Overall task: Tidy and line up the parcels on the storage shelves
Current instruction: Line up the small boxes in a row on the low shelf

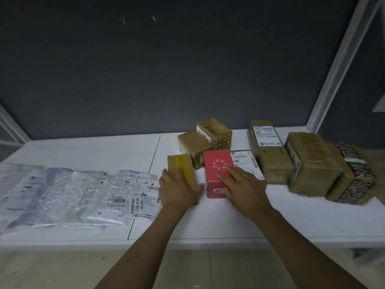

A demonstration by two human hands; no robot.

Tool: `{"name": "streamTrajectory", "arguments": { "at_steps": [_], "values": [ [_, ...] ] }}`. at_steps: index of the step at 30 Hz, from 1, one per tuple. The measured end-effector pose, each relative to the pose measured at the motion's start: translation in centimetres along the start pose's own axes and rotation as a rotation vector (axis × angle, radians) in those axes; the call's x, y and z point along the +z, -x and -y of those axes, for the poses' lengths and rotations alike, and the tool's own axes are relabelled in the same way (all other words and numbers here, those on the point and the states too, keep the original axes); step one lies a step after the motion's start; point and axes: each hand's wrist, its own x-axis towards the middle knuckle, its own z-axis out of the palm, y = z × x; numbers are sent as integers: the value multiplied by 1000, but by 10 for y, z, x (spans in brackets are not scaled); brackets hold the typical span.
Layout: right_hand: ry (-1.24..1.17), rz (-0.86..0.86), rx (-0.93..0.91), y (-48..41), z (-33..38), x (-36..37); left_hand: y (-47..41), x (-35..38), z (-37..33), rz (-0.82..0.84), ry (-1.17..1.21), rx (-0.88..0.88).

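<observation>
The left hand (179,189) clasps the tan box (183,166), thumb round its side. The right hand (243,184) lies flat-fingered on the red box (216,174) just beside. This is probably the aligning step; next, slide both flush together.

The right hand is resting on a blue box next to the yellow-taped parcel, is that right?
Not quite: the head view shows the box under the right hand is red, not blue. It does sit next to the yellow-taped parcel.
</observation>
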Motion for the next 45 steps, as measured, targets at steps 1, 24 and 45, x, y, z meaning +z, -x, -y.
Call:
{"name": "streamTrajectory", "arguments": {
  "at_steps": [1, 24, 45],
  "values": [
    [-22, 18, 15, 1, 2, -1, 1, 3, -1, 31, 66, -82],
    [-1074, 190, 318, -13, 100, -54, 47, -88, 71, 148, 973, 271],
    [-1173, 241, 163, 31, 94, -44, 70, -73, 87, 238, 1080, 297]
  ]
}}
